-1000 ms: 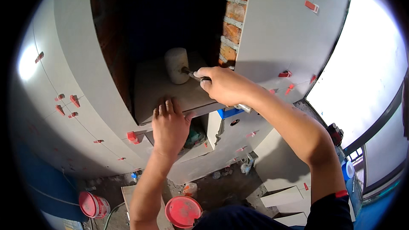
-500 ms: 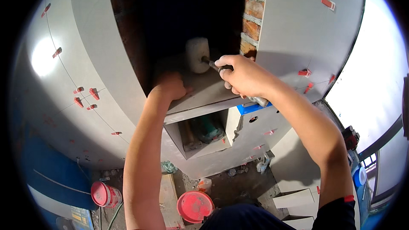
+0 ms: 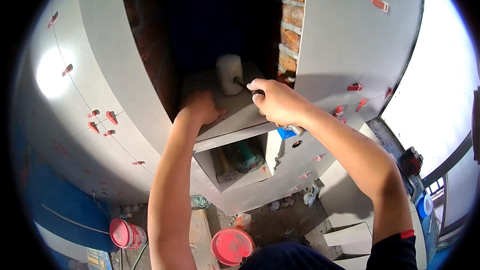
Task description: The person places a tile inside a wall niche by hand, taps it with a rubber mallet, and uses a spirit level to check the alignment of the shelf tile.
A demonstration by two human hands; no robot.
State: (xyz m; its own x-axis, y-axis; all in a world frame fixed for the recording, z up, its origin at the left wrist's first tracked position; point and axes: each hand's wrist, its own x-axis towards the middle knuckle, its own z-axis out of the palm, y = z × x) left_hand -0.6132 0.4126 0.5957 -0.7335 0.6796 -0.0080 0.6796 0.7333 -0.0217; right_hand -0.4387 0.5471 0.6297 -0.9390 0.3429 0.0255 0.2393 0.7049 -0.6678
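Observation:
A white-headed mallet (image 3: 229, 74) is in my right hand (image 3: 279, 101), its dark handle gripped in my closed fingers. The mallet head is at the top face of a grey tile slab (image 3: 235, 120) on the floor of a dark wall recess; contact is hard to tell. My left hand (image 3: 201, 108) lies on the left part of this slab, thumb stretched toward the middle, other fingers dim in shadow. Below the slab is a small box-shaped niche (image 3: 270, 152) with a green item (image 3: 248, 154) and other objects in it. Something blue (image 3: 286, 133) shows under my right hand.
Brickwork (image 3: 292, 35) lines the recess's right side. Red levelling clips (image 3: 111, 117) stick out of the tiled walls. On the floor stand a red-lidded bucket (image 3: 232, 246) and another red-and-white bucket (image 3: 127, 234). A power tool (image 3: 410, 161) sits on the right, near cut tile pieces (image 3: 350, 235).
The whole view has shifted slightly, so the recess and slab appear lower. My right hand has dipped a little with the mallet; my left hand stays on the slab.

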